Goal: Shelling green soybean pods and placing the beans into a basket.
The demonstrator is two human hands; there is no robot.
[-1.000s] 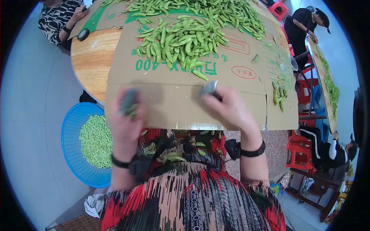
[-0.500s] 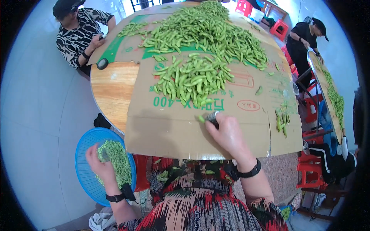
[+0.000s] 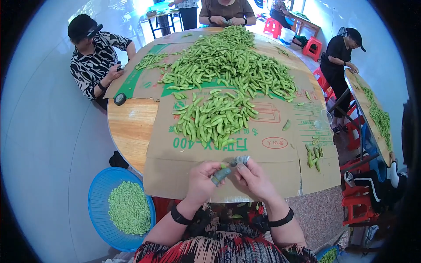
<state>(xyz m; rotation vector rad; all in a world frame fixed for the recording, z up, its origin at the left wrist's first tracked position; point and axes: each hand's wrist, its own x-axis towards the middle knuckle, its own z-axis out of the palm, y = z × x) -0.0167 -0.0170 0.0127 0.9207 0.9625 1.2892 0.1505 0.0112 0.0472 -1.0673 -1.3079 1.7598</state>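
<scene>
Over the near part of the cardboard, my two hands have come close together. My left hand (image 3: 202, 180) is closed with a grey-green wrapping on its thumb; a green soybean pod (image 3: 223, 165) pokes out between its fingertips, mostly hidden. Beside it, my right hand (image 3: 256, 179) is closed, thumb bent toward a forefinger in a grey wrapping; what it pinches, if anything, is hidden. A small heap of soybean pods (image 3: 215, 118) lies just beyond my hands, with a far bigger pile (image 3: 232, 61) behind. Shelled green soybeans (image 3: 128, 208) fill the middle of a blue basket (image 3: 98, 219) at lower left.
Flattened cardboard (image 3: 263, 175) covers most of the round wooden table (image 3: 131, 127). A dark roll (image 3: 119, 99) lies at its left edge, several loose pods (image 3: 314, 157) at right. People sit at the left and far sides. Red stools (image 3: 357, 208) stand at right.
My left hand has moved from above the basket up to the cardboard beside my right hand. The pod that my right fingers held now shows at my left fingertips. The view has tilted up.
</scene>
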